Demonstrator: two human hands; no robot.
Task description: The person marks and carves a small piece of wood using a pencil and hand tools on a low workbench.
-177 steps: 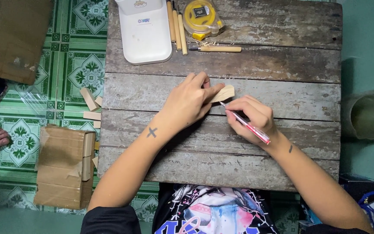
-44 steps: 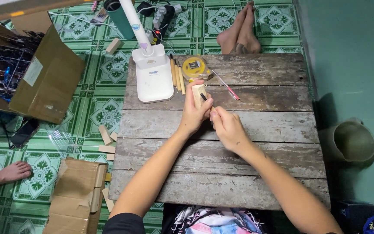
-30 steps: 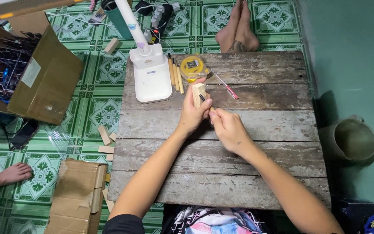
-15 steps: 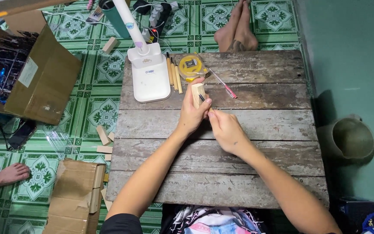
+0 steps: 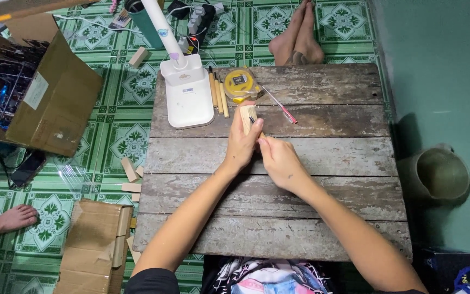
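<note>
Head view down onto a weathered plank table [image 5: 322, 158]. Left hand [image 5: 241, 146] wrapped around a small pale wooden block [image 5: 247, 115], holding it upright just inside the far half of the table, near the middle. Right hand [image 5: 279, 160] closed narrow, fingertips pressed in against the block's near side; cannot tell whether anything thin is pinched there, hidden by the fingers. At the far edge: white lamp base [image 5: 187, 93], wooden-handled tools [image 5: 218, 95] beside it, yellow tape measure [image 5: 241, 85], pink pen [image 5: 279, 105] lying slantwise. Off the table: cardboard box [image 5: 44, 95] at the far left, loose wood offcuts [image 5: 130, 171] on the green tiled floor, bucket [image 5: 435, 175] on the right, someone else's feet [image 5: 298, 38] beyond the far edge. Risk, as a judgement: block small, both hands crowded on it, so a slip could push fingers into each other or let the block twist out and knock the pen or tape measure.
</note>
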